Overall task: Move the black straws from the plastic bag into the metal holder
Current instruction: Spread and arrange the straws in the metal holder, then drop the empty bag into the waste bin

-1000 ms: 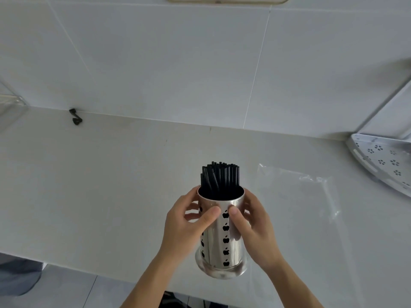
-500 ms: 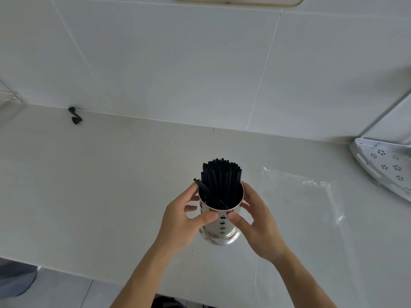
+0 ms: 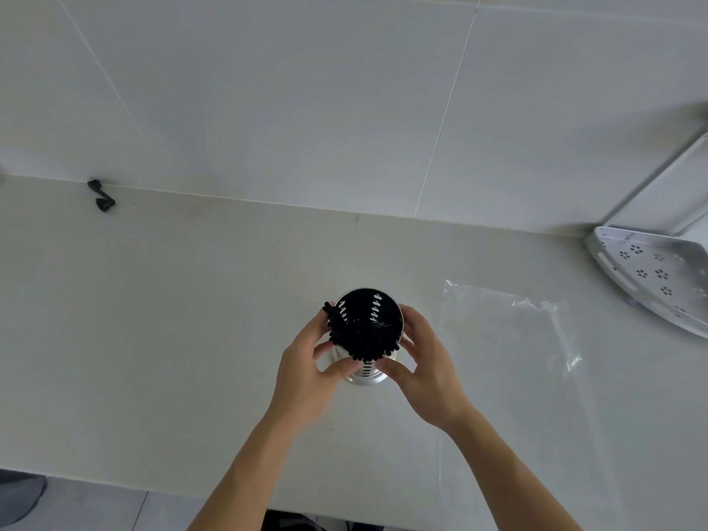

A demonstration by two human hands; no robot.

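since the earlier frame the holder (image 3: 367, 371) had tipped toward the camera, so its mouth faced up at the lens and the straws (image 3: 360, 337) leaned over the near rim instead of standing straight. the left hand (image 3: 306, 371) and right hand (image 3: 423, 371) cupped the holder from either side, fingers curled round its wall, thumbs touching the near face. it sat over the counter (image 3: 172, 320). the bag (image 3: 509, 339) lay flat to the right, near the rack (image 3: 651, 274).

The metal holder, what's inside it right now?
Black straws fill the metal holder, leaning toward its near-left rim. Light shows through wall perforations behind them. The straws hide the bottom, so anything beneath can't be seen.
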